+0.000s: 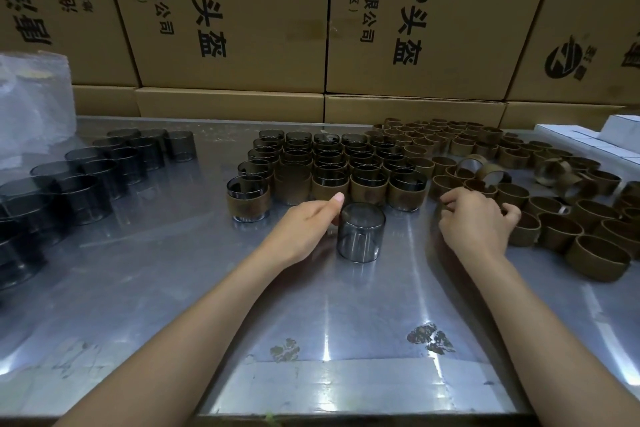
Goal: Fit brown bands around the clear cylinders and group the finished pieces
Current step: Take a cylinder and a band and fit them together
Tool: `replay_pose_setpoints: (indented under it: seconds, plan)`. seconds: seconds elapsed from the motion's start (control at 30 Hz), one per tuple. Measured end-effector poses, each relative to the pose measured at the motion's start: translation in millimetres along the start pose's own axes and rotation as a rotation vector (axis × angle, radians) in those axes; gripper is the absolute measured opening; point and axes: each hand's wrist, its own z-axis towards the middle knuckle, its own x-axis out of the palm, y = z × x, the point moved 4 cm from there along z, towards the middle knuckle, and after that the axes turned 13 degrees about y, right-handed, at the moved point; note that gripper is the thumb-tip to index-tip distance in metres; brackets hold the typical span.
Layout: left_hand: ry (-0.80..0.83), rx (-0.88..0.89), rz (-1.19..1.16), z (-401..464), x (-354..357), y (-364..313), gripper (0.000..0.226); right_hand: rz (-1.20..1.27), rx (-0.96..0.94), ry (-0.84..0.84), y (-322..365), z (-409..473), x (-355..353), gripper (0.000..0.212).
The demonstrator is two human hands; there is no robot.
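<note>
A smoky clear cylinder [361, 231] stands upside down on the metal table [173, 281], in the middle. My left hand [304, 225] rests against its left side, thumb up, fingers behind it. Over the near edge of the loose brown bands [561, 229] hovers my right hand [479, 218], fingers curled down onto one band; whether it grips is unclear. Behind both hands stands the block of finished banded cylinders [329, 166] in tight rows. Bare dark cylinders [90, 177] line the left side.
Cardboard boxes [242, 17] wall off the back of the table. A clear plastic bag [34, 107] sits at the far left. White flat boxes [595, 139] lie at the far right. Worn patches mark the table's near edge.
</note>
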Motion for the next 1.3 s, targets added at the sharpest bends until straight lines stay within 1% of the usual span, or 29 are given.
replay_pose_setpoints:
  seconds: [0.07, 0.13, 0.2, 0.3, 0.4, 0.47, 0.53, 0.6, 0.7, 0.8, 0.9, 1.0, 1.07, 1.13, 1.2, 1.3]
  plan:
    - [0.003, 0.007, -0.006, -1, 0, -1, 0.048, 0.126, -0.112, -0.122, 7, -5, -9, 0.024]
    - [-0.028, 0.052, -0.007, -1, -1, -4, 0.045, 0.232, -0.274, -0.292, 19, -16, -21, 0.025]
    - [-0.090, 0.138, -0.016, -2, -1, -9, 0.035, 0.239, -0.449, -0.415, 35, -30, -28, 0.027]
    - [-0.173, 0.302, -0.043, -6, 1, -21, 0.022, 0.175, -0.701, -0.491, 62, -52, -25, 0.021]
    - [-0.142, 0.444, -0.072, -12, 10, -33, 0.019, 0.191, -0.858, -0.531, 81, -69, -19, 0.013]
    - [-0.111, 0.459, -0.124, -14, 13, -36, 0.019, 0.221, -0.915, -0.525, 86, -74, -16, 0.017]
    - [-0.106, 0.445, -0.150, -13, 13, -36, 0.017, 0.250, -0.931, -0.496, 85, -75, -15, 0.025]
    - [-0.122, 0.436, -0.128, -13, 11, -36, 0.013, 0.272, -0.927, -0.456, 84, -74, -14, 0.036]
    - [-0.144, 0.436, -0.118, -12, 9, -38, 0.015, 0.336, -0.955, -0.385, 83, -76, -15, 0.047]
    - [-0.160, 0.419, -0.142, -12, 6, -38, 0.026, 0.439, -0.965, -0.356, 81, -76, -18, 0.050]
    - [-0.151, 0.390, -0.104, -12, 2, -36, 0.035, 0.576, -0.836, -0.310, 73, -67, -15, 0.046]
    - [-0.115, 0.379, -0.083, -11, 0, -35, 0.039, 0.731, -0.767, -0.118, 68, -57, -5, 0.043]
    - [-0.089, 0.362, -0.078, -10, 1, -33, 0.040, 0.755, -0.762, 0.030, 69, -53, 3, 0.041]
    - [-0.067, 0.335, -0.082, -9, 2, -29, 0.034, 0.763, -0.742, 0.172, 72, -51, 12, 0.040]
    - [-0.054, 0.325, -0.078, -9, 4, -27, 0.027, 0.790, -0.696, 0.254, 72, -50, 20, 0.036]
    - [-0.017, 0.290, -0.080, -8, 10, -25, 0.027, 0.784, -0.624, 0.349, 70, -48, 31, 0.028]
